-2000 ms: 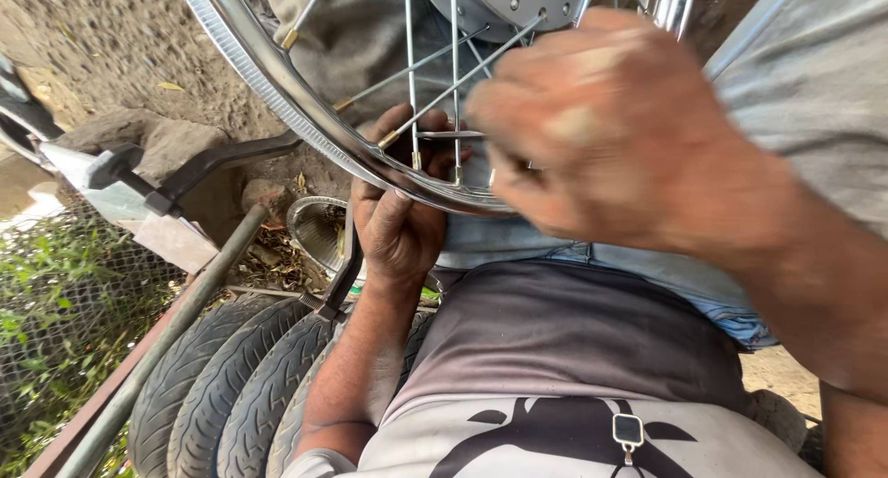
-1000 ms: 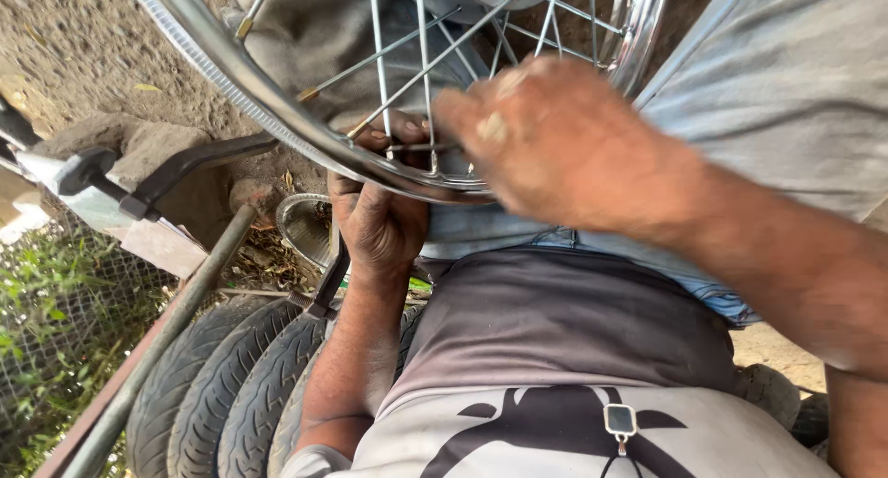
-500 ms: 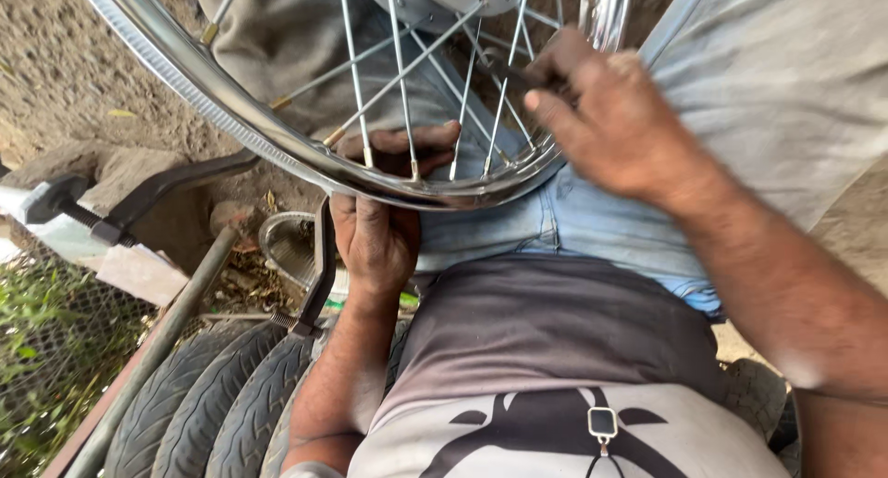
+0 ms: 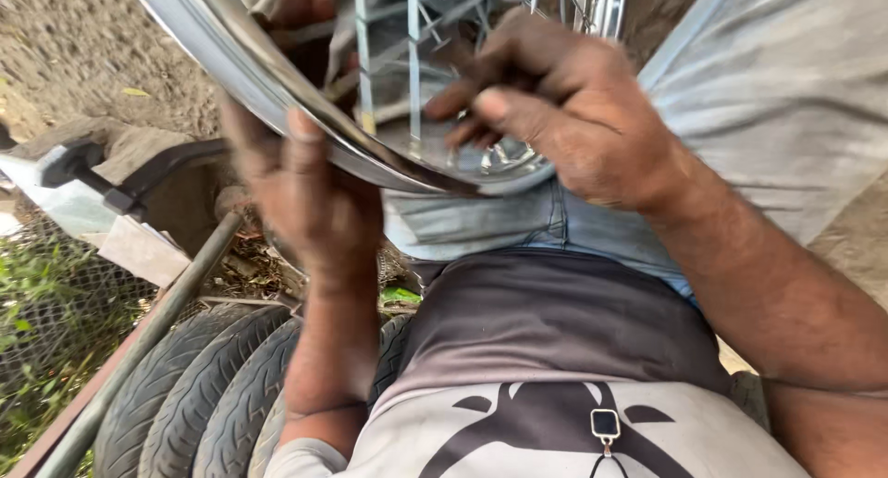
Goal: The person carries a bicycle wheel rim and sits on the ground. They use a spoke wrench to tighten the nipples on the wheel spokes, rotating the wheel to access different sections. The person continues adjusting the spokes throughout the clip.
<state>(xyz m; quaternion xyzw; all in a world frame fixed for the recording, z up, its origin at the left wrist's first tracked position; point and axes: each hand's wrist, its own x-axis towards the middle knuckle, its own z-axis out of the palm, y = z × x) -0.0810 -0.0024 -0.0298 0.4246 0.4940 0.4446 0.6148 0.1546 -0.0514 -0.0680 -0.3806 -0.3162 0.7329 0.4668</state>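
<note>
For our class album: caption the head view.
Left hand grips a spoked wheel rim while right hand fingers its spokes.

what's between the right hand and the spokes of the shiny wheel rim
Nothing visible. The right hand is already among the thin metal spokes of the shiny chrome wheel rim, fingertips at their rim ends. The left hand grips the rim's near edge, clear of the right hand.

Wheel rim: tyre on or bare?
Bare. The chrome rim shows shiny metal along its edge; the left hand holds it, and tyres lie stacked below.
</note>
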